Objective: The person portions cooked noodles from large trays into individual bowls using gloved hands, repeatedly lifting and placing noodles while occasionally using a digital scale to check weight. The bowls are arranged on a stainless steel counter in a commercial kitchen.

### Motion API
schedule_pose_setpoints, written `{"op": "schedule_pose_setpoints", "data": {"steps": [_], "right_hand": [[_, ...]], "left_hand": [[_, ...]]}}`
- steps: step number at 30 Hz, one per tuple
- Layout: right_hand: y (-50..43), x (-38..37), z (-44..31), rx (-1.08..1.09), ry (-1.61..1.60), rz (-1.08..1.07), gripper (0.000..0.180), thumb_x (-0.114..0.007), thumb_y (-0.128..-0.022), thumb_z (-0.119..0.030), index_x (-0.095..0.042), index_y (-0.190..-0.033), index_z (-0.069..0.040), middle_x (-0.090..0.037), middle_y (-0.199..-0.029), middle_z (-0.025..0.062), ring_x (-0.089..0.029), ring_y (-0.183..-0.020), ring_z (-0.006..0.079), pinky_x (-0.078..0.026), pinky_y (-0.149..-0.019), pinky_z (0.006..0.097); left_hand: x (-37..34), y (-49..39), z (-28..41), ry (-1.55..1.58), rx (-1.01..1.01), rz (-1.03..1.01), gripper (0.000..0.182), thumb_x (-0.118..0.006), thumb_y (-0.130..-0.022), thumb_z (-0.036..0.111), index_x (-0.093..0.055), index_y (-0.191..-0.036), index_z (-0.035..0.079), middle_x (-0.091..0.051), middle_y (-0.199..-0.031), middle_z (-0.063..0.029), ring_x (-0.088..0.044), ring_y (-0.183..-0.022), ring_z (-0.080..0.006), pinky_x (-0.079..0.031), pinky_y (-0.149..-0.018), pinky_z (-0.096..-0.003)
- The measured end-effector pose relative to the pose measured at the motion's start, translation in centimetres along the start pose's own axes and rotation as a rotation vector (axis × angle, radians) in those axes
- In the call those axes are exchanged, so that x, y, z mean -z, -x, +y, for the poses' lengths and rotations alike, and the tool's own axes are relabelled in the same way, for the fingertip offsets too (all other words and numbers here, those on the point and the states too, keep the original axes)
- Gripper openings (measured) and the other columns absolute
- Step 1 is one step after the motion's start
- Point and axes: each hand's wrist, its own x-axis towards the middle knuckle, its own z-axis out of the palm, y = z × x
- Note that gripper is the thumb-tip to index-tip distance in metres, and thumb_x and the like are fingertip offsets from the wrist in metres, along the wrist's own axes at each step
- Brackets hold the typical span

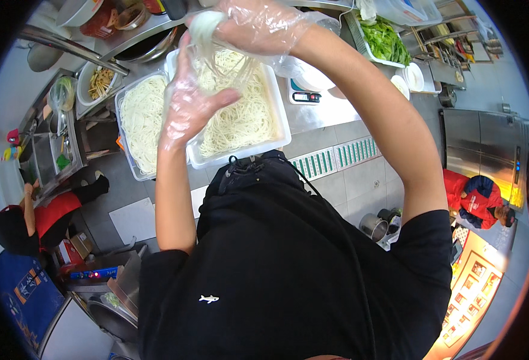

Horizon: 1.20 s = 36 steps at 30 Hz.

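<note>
My right hand (257,29), in a clear plastic glove, grips a bundle of pale noodles (207,26) at the top of the view. Loose strands hang from it over a white plastic tub (284,123) of noodles (239,121). Left of these strands is my left hand (183,103), also gloved, with its thumb spread away from its raised fingers. Its fingertips are close to the bundle; whether they touch it is unclear. Under my left hand, a second tub of noodles (142,121) stands beside the first and is partly covered.
A digital kitchen scale (306,97) bears white bowls (312,76). Leafy greens (384,40) fill a basket at back right. A metal rail (73,48) crosses the upper left. One person (59,213) works at the left; another (483,200) is at far right.
</note>
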Motion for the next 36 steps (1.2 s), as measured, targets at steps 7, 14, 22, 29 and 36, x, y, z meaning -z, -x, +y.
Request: {"op": "schedule_pose_setpoints", "data": {"steps": [7,14,22,29,36], "right_hand": [[1.0,-2.0,-0.6,-0.404,-0.077,-0.038,0.033,-0.068,-0.09,-0.027,-0.075,-0.115,-0.006,-0.073,-0.087,0.0235,-0.07,-0.078,0.0375,-0.057,-0.076,0.0436],[7.7,-16.3,2.5,-0.618,-0.046,-0.139,0.039,-0.07,-0.085,-0.015,-0.07,-0.123,-0.006,-0.071,-0.119,0.0227,-0.068,-0.115,0.0377,-0.055,-0.099,0.0446],[28.3,-21.0,5.0,-1.291,-0.64,0.366,0.044,-0.069,-0.099,-0.036,-0.069,-0.128,-0.002,-0.074,-0.121,0.0151,-0.071,-0.108,0.0235,-0.055,-0.098,0.0367],[39.9,-27.5,17.1,-1.63,-0.332,0.421,0.042,-0.075,-0.094,-0.043,-0.075,-0.099,-0.002,-0.077,-0.084,0.0104,-0.073,-0.079,0.0217,-0.056,-0.076,0.0368],[40.3,-31.6,23.2,-1.588,-0.399,0.352,0.039,-0.078,-0.093,-0.04,-0.071,-0.084,-0.003,-0.071,-0.069,0.0074,-0.068,-0.059,0.0175,-0.055,-0.059,0.0389]], "left_hand": [[-6.5,-3.9,-6.2,0.401,0.139,-0.167,0.063,-0.086,-0.085,0.016,-0.057,-0.138,0.001,-0.067,-0.129,-0.0125,-0.063,-0.12,-0.0245,-0.05,-0.104,-0.0392],[-9.2,4.3,-20.1,0.045,0.454,-0.173,0.058,-0.072,-0.096,0.023,-0.054,-0.146,0.0,-0.064,-0.141,-0.0164,-0.059,-0.13,-0.0244,-0.046,-0.108,-0.039],[-6.4,6.7,-22.5,-0.158,0.527,-0.212,0.033,-0.064,-0.104,0.02,-0.068,-0.128,-0.001,-0.073,-0.113,-0.0101,-0.065,-0.101,-0.0172,-0.053,-0.09,-0.0339],[-2.6,-1.4,-7.4,-0.514,0.492,-0.492,0.037,-0.063,-0.106,0.037,-0.073,-0.112,0.002,-0.068,-0.082,-0.0081,-0.057,-0.076,-0.0189,-0.05,-0.076,-0.0372],[-1.4,-9.1,8.1,-1.144,0.308,-0.725,0.029,-0.066,-0.088,0.01,-0.069,-0.114,0.0,-0.069,-0.101,-0.0287,-0.065,-0.1,-0.0483,-0.051,-0.09,-0.0521]]}}
